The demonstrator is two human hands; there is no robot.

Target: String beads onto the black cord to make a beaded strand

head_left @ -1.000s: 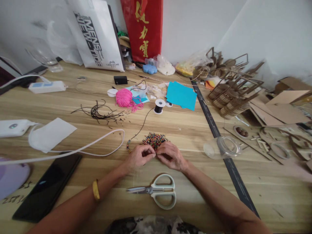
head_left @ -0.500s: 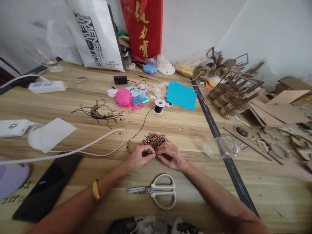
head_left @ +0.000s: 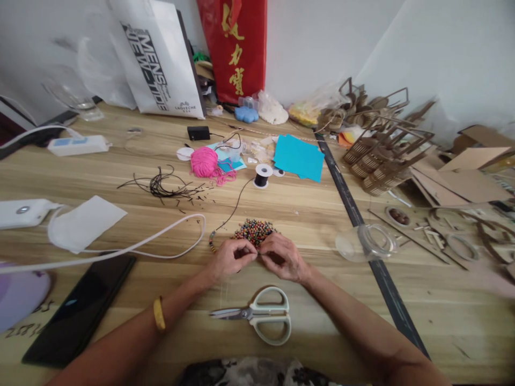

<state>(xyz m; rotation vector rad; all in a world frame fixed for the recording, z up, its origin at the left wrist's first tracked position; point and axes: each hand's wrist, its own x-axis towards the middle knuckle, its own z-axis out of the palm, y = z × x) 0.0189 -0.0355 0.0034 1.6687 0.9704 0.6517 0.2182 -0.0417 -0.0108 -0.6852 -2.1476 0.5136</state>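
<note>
My left hand (head_left: pixel 231 259) and my right hand (head_left: pixel 284 258) meet fingertip to fingertip at the near edge of a pile of small multicoloured beads (head_left: pixel 254 229). Both are closed in a pinch. A black cord (head_left: pixel 238 203) runs from a white spool (head_left: pixel 263 176) to a short row of threaded beads (head_left: pixel 211 241), which passes behind my left hand; the left fingers appear to pinch its end. What sits between the right fingertips is too small to make out. Scissors (head_left: pixel 257 313) with pale handles lie nearer me, blades pointing left.
Pink yarn (head_left: pixel 205 162), cut black cords (head_left: pixel 164 185) and blue sheets (head_left: pixel 300 157) lie beyond. A white cable (head_left: pixel 161 242) and a phone (head_left: pixel 80 311) are at left. A clear plastic container (head_left: pixel 366 243) and brown baskets (head_left: pixel 378 155) are at right.
Both hands keep their pinch by the bead pile, with hardly any movement. The camera view has shifted very slightly.
</note>
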